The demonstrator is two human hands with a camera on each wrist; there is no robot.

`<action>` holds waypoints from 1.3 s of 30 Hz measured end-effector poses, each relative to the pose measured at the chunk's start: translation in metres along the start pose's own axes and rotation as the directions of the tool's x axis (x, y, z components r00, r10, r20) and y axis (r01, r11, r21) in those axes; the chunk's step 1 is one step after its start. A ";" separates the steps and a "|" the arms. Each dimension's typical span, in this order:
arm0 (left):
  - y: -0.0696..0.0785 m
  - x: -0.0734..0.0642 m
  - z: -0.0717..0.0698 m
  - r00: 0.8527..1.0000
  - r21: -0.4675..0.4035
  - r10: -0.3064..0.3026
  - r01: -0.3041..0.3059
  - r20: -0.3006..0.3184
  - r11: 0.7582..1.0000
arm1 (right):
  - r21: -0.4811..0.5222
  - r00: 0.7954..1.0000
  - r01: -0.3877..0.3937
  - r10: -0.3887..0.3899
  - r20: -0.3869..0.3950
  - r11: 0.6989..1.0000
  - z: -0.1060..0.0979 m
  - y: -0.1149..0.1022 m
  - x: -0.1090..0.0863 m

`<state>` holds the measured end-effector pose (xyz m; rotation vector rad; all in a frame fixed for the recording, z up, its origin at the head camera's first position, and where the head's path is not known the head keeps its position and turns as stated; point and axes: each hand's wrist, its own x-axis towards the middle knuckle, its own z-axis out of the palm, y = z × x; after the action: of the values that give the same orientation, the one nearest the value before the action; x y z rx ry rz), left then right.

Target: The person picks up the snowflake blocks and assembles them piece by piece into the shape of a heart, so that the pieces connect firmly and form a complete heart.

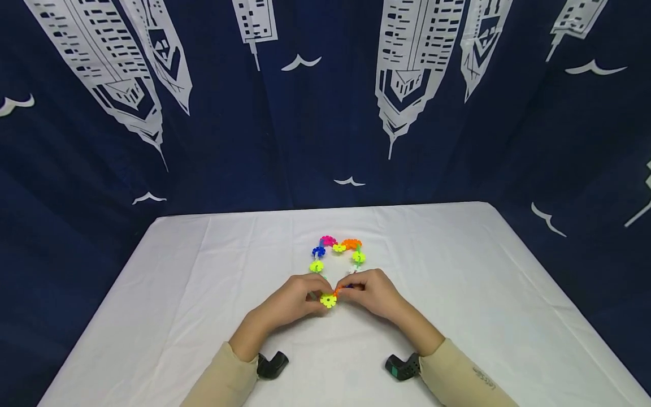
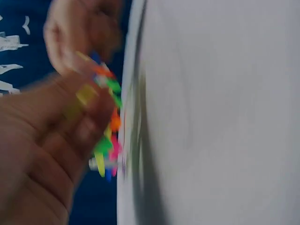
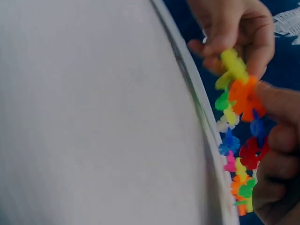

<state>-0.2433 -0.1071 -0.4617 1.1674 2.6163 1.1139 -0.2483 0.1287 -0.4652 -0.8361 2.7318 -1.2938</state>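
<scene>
A chain of flower-shaped interlocking discs curves in a ring between the two hands, with a pink disc (image 1: 328,241), a blue disc (image 1: 318,251) and orange discs (image 1: 352,244) at its far side. At the near side, my left hand (image 1: 297,297) pinches a yellow flower disc (image 1: 328,300). Opposite it, my right hand (image 1: 375,293) pinches an orange flower disc (image 3: 243,99). Both discs meet at the fingertips; whether they are locked together cannot be told. A red disc (image 3: 253,152) hangs near the right fingers. The left wrist view is blurred.
A white cloth covers the table (image 1: 203,294). Behind it hangs a dark blue curtain (image 1: 315,130) with white building prints. Black devices, one by the left wrist (image 1: 272,365) and one by the right (image 1: 402,367), stick out from the sleeves.
</scene>
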 end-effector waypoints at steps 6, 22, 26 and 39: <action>0.006 -0.003 -0.015 1.000 -0.161 0.012 -0.008 0.028 0.987 | -0.003 0.999 0.008 -0.008 0.039 1.000 -0.010 -0.018 0.000; 0.010 -0.003 -0.011 0.999 -0.076 0.022 -0.025 -0.035 0.997 | 0.006 0.998 0.043 -0.043 -0.044 0.999 0.001 -0.015 -0.001; 0.008 -0.003 -0.009 0.996 -0.082 0.057 -0.062 -0.062 0.995 | 0.016 0.996 0.059 -0.058 -0.068 0.998 0.004 -0.013 -0.001; 0.001 -0.003 -0.006 0.988 0.027 0.153 -0.154 0.007 0.988 | 0.016 0.994 0.084 -0.082 -0.070 0.996 0.014 -0.006 -0.004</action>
<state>-0.2426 -0.1125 -0.4576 1.3963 2.5834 1.1011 -0.2390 0.1173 -0.4707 -0.9301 2.7600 -1.3862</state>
